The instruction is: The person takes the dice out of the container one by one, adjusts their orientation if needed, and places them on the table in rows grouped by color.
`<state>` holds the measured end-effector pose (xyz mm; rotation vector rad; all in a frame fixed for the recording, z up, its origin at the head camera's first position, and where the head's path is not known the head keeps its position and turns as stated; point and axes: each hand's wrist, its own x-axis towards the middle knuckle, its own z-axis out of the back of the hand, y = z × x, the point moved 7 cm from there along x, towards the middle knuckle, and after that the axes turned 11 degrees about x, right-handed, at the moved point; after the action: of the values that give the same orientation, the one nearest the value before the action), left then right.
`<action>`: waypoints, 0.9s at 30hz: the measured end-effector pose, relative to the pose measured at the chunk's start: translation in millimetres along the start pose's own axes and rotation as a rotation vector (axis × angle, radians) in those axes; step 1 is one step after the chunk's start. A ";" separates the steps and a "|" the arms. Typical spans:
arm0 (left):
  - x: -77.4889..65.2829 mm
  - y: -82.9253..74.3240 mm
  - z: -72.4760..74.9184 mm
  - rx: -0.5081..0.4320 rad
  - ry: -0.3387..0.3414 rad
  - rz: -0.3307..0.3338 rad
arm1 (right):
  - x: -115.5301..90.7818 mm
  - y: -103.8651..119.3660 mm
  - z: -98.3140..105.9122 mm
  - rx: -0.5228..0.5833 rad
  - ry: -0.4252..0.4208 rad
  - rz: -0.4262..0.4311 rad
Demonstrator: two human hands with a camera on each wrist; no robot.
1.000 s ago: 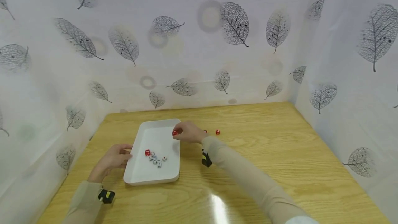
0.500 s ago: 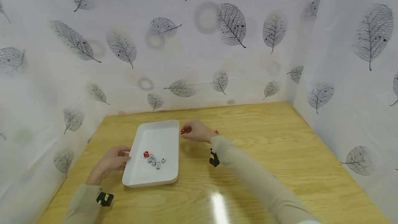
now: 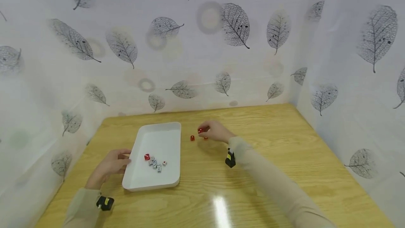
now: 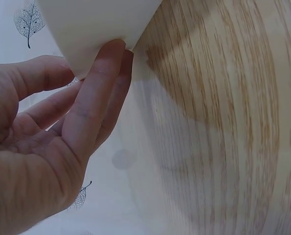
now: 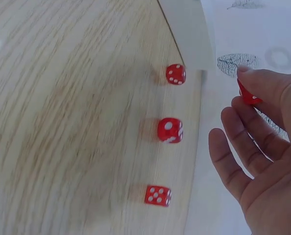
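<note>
A white tray (image 3: 161,139) lies on the left part of the table. At its left side my left hand (image 3: 110,164) holds the edge; in the left wrist view, thumb and fingers sit on either side of the tray's wall (image 4: 99,24). Right of the tray, my right hand (image 3: 216,132) pinches a red die (image 3: 200,130) above the table between thumb and index finger. Under it stand three red dice in a row, plain in the right wrist view: a near one (image 5: 158,196), a middle one (image 5: 170,130) and one by the tray (image 5: 175,74).
Inside the tray are one red die (image 3: 147,157), a cluster of several white dice (image 3: 154,162) and a lone white die (image 3: 164,163). The wooden table (image 3: 253,171) is bordered at the back and sides by a leaf-printed white curtain (image 3: 202,55).
My right hand has moved right, from over the tray's right edge to above the table, still pinching the red die. A red die left of it now shows. The left hand stays at the tray.
</note>
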<state>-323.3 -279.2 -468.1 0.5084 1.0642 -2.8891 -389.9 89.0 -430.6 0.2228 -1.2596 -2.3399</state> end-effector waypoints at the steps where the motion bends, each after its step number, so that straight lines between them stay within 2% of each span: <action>1: 0.2 0.2 0.0 -0.001 0.000 -0.002 | -0.5 -1.9 1.9 -0.004 -0.004 0.000; 13: 1.8 0.4 0.1 0.026 -0.003 -0.009 | -13.7 -27.1 27.9 -0.029 -0.058 -0.064; 21: 1.6 -1.0 0.9 0.029 -0.002 0.010 | -23.2 -48.2 53.7 -0.037 -0.117 -0.071; 27: 2.6 -1.1 0.1 0.037 -0.004 0.017 | -32.0 -63.1 67.1 -0.068 -0.125 -0.072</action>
<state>-325.9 -278.2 -468.2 0.5109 1.0025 -2.8986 -406.3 183.7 -446.9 0.1027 -1.2463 -2.4873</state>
